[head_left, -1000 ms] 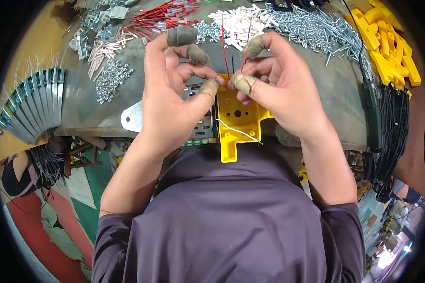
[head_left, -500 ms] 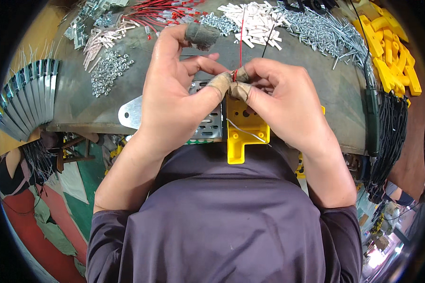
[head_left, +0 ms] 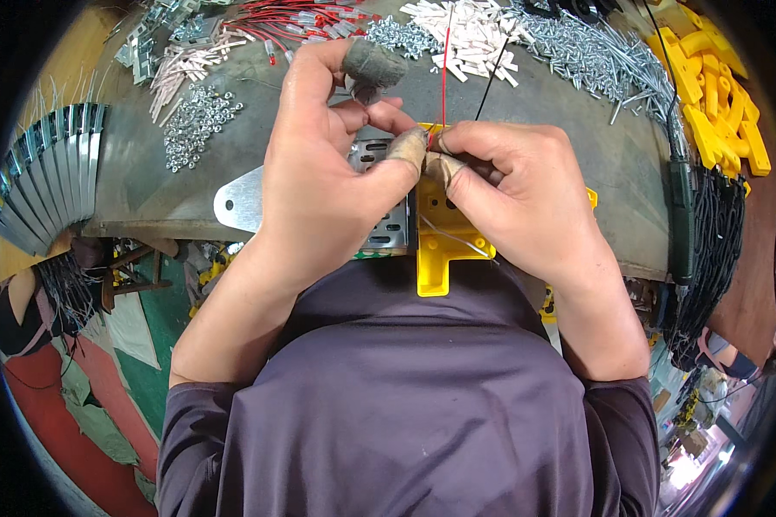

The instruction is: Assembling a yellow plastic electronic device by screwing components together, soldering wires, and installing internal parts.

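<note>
My left hand [head_left: 319, 177] and my right hand [head_left: 526, 185] meet fingertip to fingertip over a yellow plastic housing [head_left: 433, 274]. Both are closed in a pinch on a thin red wire [head_left: 445, 82], which rises from between them. The left index finger, wrapped in grey cloth, is raised away from the pinch; both thumbs also wear tan wraps. A black wire [head_left: 491, 82] slants up behind the right hand. Left of the housing lies a slotted metal plate [head_left: 391, 234] with a rounded tab, partly covered by my left hand. A thin grey lead [head_left: 457, 240] crosses the housing.
Nuts [head_left: 194, 125], pale sticks [head_left: 466, 39], screws [head_left: 582, 60] and red wires [head_left: 297, 19] lie in heaps on the table [head_left: 155, 194]. Yellow parts [head_left: 720, 95] and black cables [head_left: 716, 233] are at right, beside a dark pen-shaped tool [head_left: 680, 220]. Metal strips [head_left: 56, 172] fan out at left.
My right fingers have curled in more and the left fingers have bent slightly. The black wire's visible part leans a little further right. The housing has shifted very slightly.
</note>
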The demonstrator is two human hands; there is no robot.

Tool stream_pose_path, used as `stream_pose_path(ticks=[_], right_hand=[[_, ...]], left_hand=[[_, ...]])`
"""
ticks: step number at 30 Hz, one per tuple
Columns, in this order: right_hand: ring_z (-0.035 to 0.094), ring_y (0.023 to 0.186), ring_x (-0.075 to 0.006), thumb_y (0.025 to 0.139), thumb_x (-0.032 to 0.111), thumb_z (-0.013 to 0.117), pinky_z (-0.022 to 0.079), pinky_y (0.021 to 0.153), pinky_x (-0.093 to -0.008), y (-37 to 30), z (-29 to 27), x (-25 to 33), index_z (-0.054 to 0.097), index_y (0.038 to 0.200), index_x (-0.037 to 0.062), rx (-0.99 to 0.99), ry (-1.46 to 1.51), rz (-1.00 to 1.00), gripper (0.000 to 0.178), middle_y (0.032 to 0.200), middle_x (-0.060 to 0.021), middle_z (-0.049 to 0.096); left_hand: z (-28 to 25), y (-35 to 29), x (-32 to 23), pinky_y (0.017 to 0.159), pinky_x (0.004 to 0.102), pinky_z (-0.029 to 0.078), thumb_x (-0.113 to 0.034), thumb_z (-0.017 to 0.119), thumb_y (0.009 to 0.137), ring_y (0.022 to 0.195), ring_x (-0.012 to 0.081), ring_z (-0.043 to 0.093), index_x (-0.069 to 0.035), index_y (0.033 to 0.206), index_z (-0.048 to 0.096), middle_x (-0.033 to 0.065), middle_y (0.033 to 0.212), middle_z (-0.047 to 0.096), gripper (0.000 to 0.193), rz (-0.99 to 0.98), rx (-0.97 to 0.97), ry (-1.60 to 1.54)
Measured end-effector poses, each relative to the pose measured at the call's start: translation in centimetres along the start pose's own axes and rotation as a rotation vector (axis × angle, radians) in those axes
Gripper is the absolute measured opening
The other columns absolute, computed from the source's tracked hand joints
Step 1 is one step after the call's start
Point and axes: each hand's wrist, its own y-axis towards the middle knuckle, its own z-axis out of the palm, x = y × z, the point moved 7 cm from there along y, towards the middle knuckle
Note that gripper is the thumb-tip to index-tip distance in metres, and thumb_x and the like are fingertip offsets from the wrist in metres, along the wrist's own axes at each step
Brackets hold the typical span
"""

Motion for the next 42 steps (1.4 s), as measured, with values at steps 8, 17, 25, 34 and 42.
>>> stream_pose_path(ticks=[8, 17, 25, 34, 42], right_hand=[[0.060, 0.062, -0.0360, 0.073, 0.015, 0.059, 0.047, 0.057, -0.0414, 0.1, -0.2, 0.5, 0.065, 0.080, 0.0004, -0.004, -0.089, -0.062, 0.018, 0.066, -0.0183, 0.061], [0.060, 0.068, -0.0356, 0.074, 0.015, 0.058, 0.047, 0.061, -0.0408, 0.1, -0.1, -0.3, 0.066, 0.083, -0.0027, 0.017, 0.037, -0.011, 0.021, 0.073, -0.0194, 0.061], [0.052, 0.063, -0.0164, 0.072, 0.004, 0.057, 0.041, 0.054, -0.0270, 0.0, 0.0, 0.2, 0.060, 0.083, -0.0055, 0.022, -0.073, -0.080, 0.015, 0.079, -0.0087, 0.054], [0.052, 0.062, -0.0192, 0.071, 0.004, 0.056, 0.041, 0.055, -0.0290, 0.1, 0.3, 0.3, 0.058, 0.080, -0.0059, 0.036, -0.104, -0.083, 0.014, 0.077, -0.0103, 0.053], [0.055, 0.069, -0.0297, 0.072, 0.009, 0.058, 0.045, 0.062, -0.0376, 0.1, 0.2, 1.0, 0.058, 0.079, -0.0038, 0.045, -0.224, -0.149, 0.015, 0.078, -0.0140, 0.053]], left_hand=[[0.1, 0.0, 0.1, 0.091, 0.0317, 0.046, 0.015, 0.057, 0.074, 0.089, 0.0163, 0.059, 0.001, 0.121, 0.035, 0.0117, 0.110, 0.049, 0.054, -0.041, -0.014, -0.021], [0.0, -0.1, 0.1, 0.082, 0.0264, 0.047, 0.013, 0.060, 0.074, 0.090, 0.0137, 0.057, 0.001, 0.116, 0.038, 0.0079, 0.105, 0.048, 0.049, -0.018, -0.018, -0.017], [0.1, 0.0, 0.0, 0.087, 0.0305, 0.048, 0.015, 0.057, 0.074, 0.091, 0.0167, 0.059, 0.003, 0.119, 0.038, 0.0118, 0.109, 0.051, 0.050, -0.065, -0.016, -0.059], [0.2, 0.0, 0.1, 0.086, 0.0293, 0.047, 0.013, 0.059, 0.075, 0.091, 0.0150, 0.059, 0.002, 0.120, 0.038, 0.0097, 0.109, 0.050, 0.051, -0.066, 0.022, -0.046], [0.3, 0.1, -0.1, 0.085, 0.0297, 0.047, 0.015, 0.058, 0.073, 0.089, 0.0139, 0.058, 0.001, 0.120, 0.036, 0.0100, 0.108, 0.050, 0.054, -0.035, 0.032, 0.040]])
